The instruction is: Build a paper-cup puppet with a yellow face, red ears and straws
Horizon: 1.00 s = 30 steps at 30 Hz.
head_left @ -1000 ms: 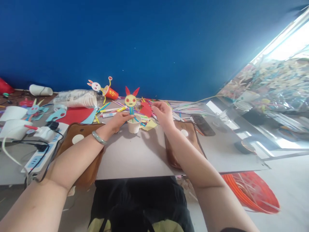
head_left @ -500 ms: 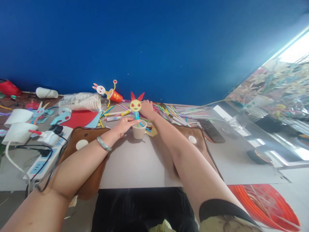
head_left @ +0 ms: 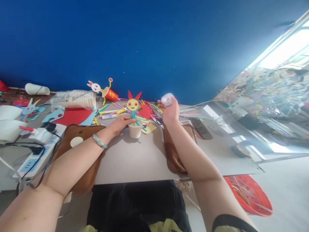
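In the head view, the left hand (head_left: 119, 125) is partly closed, its thumb and fingertips brought together at the blue straws (head_left: 133, 114), just over the rim of a small pale cup (head_left: 135, 130). Those straws carry one round yellow face (head_left: 132, 105) with two red ears and two red eyes, and the cup stands upright near the middle of the table (head_left: 135, 161). The right hand (head_left: 172, 113) is raised above the far part of the table, its fingers curled around one whitish, shiny item (head_left: 167, 99), too blurred to identify.

Between the hands lie one red paper piece (head_left: 145, 111) and one yellow paper piece (head_left: 150, 128), among coloured straws and sticks too many and too tangled to count. Along the far edge, one red cup (head_left: 112, 94) lies tilted with one white rabbit face (head_left: 96, 87) at its mouth. Left of it are one stack of cups in clear plastic (head_left: 84, 99) and, towards the far left corner, one white cup (head_left: 37, 89) on its side. Two brown mats reach the near edge, a left mat (head_left: 79, 180) and a right mat (head_left: 175, 158). One white power strip (head_left: 36, 161) lies towards the left edge.
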Motion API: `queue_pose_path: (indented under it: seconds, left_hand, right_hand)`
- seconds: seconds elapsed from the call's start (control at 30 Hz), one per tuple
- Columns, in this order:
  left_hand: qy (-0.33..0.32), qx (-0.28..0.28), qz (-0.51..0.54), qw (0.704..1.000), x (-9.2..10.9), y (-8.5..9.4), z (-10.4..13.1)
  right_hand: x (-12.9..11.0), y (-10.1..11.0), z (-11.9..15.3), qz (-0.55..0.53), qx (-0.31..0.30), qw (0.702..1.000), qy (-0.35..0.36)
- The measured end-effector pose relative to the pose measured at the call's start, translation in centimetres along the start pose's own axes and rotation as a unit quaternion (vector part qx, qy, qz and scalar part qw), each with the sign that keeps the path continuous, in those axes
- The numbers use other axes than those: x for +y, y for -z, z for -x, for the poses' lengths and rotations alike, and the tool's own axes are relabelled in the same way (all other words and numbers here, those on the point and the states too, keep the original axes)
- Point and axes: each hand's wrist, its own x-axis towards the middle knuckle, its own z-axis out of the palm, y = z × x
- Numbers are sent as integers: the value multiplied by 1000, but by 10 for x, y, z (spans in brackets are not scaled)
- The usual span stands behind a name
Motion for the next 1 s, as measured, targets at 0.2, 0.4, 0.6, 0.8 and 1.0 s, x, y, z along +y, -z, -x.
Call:
queue_pose_path:
  seconds: [0.2, 0.4, 0.6, 0.8, 1.0]
  left_hand:
    - [10, -20, 15, 1000, 4, -4, 6]
    - [25, -44, 38, 998, 8, -6, 11]
    - [37, -75, 47, 995, 13, -10, 15]
    - [8, -116, 49, 992, 12, -11, 18]
    - [-34, -115, 74, 990, 15, -13, 18]
  right_hand:
    - [18, 13, 61, -27, -5, 986, -164]
    - [33, 0, 92, -36, -162, 954, -250]
    - [30, 1, 95, -45, -155, 959, -232]
    - [21, 0, 104, -32, -229, 956, -181]
    - [12, 5, 105, 8, -256, 956, -141]
